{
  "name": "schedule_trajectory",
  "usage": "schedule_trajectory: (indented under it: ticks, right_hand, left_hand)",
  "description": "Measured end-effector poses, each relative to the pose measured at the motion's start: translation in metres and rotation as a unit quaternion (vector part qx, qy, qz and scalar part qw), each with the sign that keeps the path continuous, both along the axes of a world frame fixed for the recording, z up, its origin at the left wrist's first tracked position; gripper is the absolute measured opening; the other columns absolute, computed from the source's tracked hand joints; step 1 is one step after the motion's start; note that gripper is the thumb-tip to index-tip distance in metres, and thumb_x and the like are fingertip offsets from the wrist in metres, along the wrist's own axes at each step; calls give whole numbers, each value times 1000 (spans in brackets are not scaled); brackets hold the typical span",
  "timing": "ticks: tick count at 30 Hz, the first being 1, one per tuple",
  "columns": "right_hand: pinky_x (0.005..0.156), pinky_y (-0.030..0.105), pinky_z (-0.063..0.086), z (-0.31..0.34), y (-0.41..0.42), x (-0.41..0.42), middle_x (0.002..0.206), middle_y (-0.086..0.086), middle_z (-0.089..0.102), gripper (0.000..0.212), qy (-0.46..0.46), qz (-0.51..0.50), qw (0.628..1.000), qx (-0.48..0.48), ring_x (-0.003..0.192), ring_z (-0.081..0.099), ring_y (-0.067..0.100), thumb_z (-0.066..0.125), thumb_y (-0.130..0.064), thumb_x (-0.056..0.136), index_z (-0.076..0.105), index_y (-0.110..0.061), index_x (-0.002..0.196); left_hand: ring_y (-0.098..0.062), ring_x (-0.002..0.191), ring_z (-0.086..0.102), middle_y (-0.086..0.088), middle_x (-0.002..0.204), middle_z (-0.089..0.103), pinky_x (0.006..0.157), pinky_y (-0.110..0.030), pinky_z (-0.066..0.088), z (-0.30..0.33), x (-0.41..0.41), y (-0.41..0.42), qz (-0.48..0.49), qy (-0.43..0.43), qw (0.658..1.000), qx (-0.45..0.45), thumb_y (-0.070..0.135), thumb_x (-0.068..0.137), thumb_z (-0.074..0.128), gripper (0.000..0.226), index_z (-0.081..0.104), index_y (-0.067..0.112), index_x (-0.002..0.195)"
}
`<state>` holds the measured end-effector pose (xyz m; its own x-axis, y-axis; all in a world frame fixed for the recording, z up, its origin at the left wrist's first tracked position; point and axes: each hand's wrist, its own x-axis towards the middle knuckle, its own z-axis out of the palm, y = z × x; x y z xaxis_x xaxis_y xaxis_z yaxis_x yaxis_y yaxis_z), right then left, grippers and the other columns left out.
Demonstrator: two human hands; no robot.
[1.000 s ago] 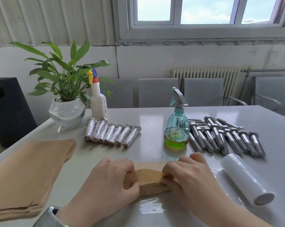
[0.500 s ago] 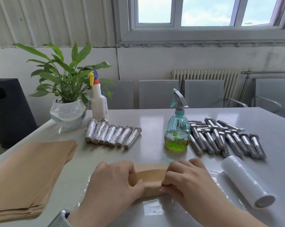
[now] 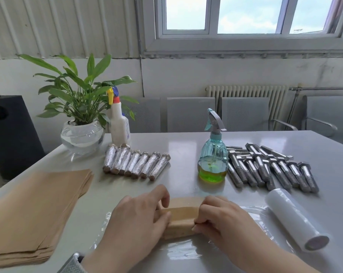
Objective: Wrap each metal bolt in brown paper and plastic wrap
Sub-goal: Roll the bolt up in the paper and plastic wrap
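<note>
We judge the step in hand to be rolling one bolt inside its brown paper roll [image 3: 181, 220], which lies on a sheet of plastic wrap [image 3: 188, 250] in front of the green spray bottle [image 3: 213, 154]. Our left hand [image 3: 139, 217] and right hand [image 3: 223, 219] each grip one end of the roll, fingers curled over it. Next, we expect to roll the packet into the plastic, keeping the paper tight. Seven wrapped bolts [image 3: 136, 163] lie left of the bottle, bare bolts [image 3: 269, 168] right. No writing is legible.
</note>
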<state>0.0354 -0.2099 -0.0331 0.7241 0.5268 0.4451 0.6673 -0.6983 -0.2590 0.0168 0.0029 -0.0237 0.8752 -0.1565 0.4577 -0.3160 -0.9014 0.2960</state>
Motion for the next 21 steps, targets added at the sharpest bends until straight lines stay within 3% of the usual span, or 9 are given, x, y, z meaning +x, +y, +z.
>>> schedule_trajectory:
  ticks: [4,6,8,10,12,16,19,21]
  right_hand:
    - [67,17,31,1,0,1,82,-9,59,17,20,11,1000,-5,79,52,9,70,-33,82,64,-20,72]
    - [68,20,34,1,-1,2,84,-9,59,16,22,13,1000,-3,82,54,10,70,-33,83,64,-21,74]
    - [69,20,35,1,0,1,85,-9,59,17,32,14,999,-5,84,54,10,68,-35,84,64,-21,75]
    - [67,20,35,1,0,1,85,-9,60,18,31,15,999,-3,83,55,12,67,-36,83,64,-21,74]
    - [67,19,34,1,-1,1,85,-10,60,17,32,12,999,-2,83,55,11,67,-36,83,64,-22,74]
    - [67,16,31,0,-1,2,86,-10,59,17,35,16,999,-1,84,54,10,66,-37,84,64,-23,76]
    - [65,15,30,1,-2,2,85,-9,60,18,34,18,999,-4,83,55,11,64,-39,82,64,-22,75]
    - [64,18,32,1,-1,2,82,-9,61,18,31,14,999,-8,79,56,12,65,-37,79,63,-21,71]
  left_hand:
    - [-3,73,43,20,87,57,76,-16,29,4,-3,-3,-24,-6,1000,14,38,88,53,16,37,40,89]
    - [-3,80,49,19,94,56,80,-19,31,12,-4,-2,-50,-9,997,51,23,80,64,22,50,38,89]
    - [-9,82,58,17,93,59,79,-24,37,18,-5,3,-94,-74,990,69,14,70,71,25,62,33,83]
    - [-9,78,60,16,85,62,76,-26,37,20,-6,7,-155,-145,970,116,22,77,65,8,66,30,79]
    - [-8,74,61,17,78,63,74,-26,36,18,-7,7,-180,-158,957,167,30,82,57,11,67,29,76]
    - [-6,69,64,18,71,65,74,-25,34,12,-6,5,-167,-127,948,239,41,79,59,18,68,30,68]
    - [-2,69,64,21,71,67,75,-24,34,11,-4,7,-165,-100,950,246,47,67,75,18,68,30,67]
    - [-1,67,64,22,69,67,74,-23,34,9,-3,9,-165,-87,954,236,48,64,75,19,68,30,66]
